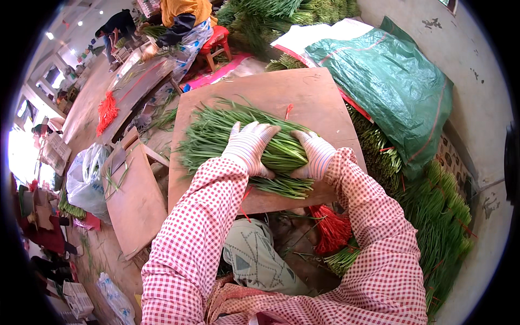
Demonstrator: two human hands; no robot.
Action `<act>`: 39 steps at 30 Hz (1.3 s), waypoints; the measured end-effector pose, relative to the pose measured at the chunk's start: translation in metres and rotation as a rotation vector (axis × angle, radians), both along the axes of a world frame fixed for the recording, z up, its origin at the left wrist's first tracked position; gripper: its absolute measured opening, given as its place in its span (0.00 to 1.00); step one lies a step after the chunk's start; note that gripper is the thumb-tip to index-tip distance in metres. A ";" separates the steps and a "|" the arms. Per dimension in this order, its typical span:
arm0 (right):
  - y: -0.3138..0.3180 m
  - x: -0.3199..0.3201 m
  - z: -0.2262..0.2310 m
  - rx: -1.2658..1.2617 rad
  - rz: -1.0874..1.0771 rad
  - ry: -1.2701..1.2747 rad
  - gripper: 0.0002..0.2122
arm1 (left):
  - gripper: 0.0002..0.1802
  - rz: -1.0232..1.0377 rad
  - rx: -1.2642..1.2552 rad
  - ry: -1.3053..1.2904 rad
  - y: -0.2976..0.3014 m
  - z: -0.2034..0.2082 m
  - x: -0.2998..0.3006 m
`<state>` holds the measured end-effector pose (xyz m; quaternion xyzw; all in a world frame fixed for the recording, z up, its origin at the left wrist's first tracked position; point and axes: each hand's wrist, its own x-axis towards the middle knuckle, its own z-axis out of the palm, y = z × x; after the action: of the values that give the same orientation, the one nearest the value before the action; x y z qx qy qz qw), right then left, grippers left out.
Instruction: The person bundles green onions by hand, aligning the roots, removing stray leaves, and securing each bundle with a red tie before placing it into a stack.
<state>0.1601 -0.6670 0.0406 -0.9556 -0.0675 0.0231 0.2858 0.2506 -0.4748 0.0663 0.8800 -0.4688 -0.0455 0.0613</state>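
Note:
A thick bunch of green chives [216, 127] lies across the wooden board [314, 89] before me, leafy tips to the left and the stem ends to the right. My left hand [252, 145], in a striped knit glove, grips the bunch around its middle, thumb on the near side. Cupped about the stem ends is my right hand [315, 154], gloved the same way, its fingers on the far side and thumb on the near side. Some stalks lie loose along the near edge, below the hands. A thin red tie [288, 111] shows beyond the bunch.
Red ties [331, 232] hang in a cluster under the board's near edge. Stacked green bundles [428, 227] line the right, partly beneath a green tarp [390, 86]. A lower wooden board [135, 200] and a white plastic bag [89, 176] are left. Other people work at far left.

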 end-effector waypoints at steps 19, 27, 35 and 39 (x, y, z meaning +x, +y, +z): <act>0.048 0.011 0.083 -0.423 -0.068 0.218 0.49 | 0.61 0.130 0.295 0.130 -0.012 0.008 0.013; 0.053 0.001 0.006 -0.504 -0.147 -0.007 0.52 | 0.64 0.020 0.018 0.076 0.006 0.002 0.002; -0.029 -0.006 -0.003 0.658 -0.215 -0.192 0.42 | 0.63 0.095 0.156 0.108 -0.004 0.002 -0.006; -0.060 -0.021 -0.055 1.088 -0.530 -0.234 0.47 | 0.65 0.079 0.139 0.051 -0.002 0.001 -0.006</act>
<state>0.1392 -0.7265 -0.0143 -0.6533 0.1391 -0.1914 0.7192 0.2444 -0.4769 0.0676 0.8986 -0.4276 -0.0976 0.0139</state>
